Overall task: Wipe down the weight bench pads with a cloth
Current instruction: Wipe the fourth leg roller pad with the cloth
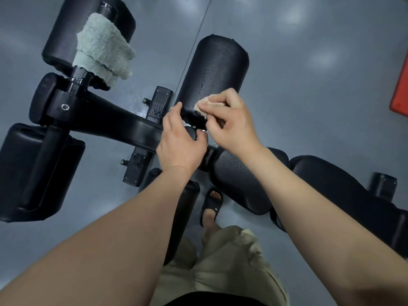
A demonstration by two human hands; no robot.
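1. Pinching the cloth (207, 105) in curled fingers and thumb, your right hand (229, 123) pressed it on the near end of the pad (218, 67), the upper right roller.
2. Your left hand (178, 146) gripped that same end from the left, thumb up on the pad's edge and the other fingers curled under by the hub. The exact contact under there was hidden.
3. The cloth was small and bunched, and your fingers covered most of it. Only a fringe showed against the pad.
4. Risk: the pad had a split seam (204, 78) running up from just beside the cloth. Rubbing across it could snag the cloth and open the tear wider.
5. Risk: the roller probably spins on its axle. If your left grip slacked, the pad could turn under the wipe and you'd clean only one strip.
6. Risk: with so small a cloth, bare fingertips could drag on the vinyl and leave smears. The cloth could also slip out and drop to the floor (309, 62).
7. By my read, most of the job was not yet done: the far length of this pad, the lower roller (238, 182) and the left rollers. A towel (103, 49) lay draped over the upper left roller, well apart from both hands.
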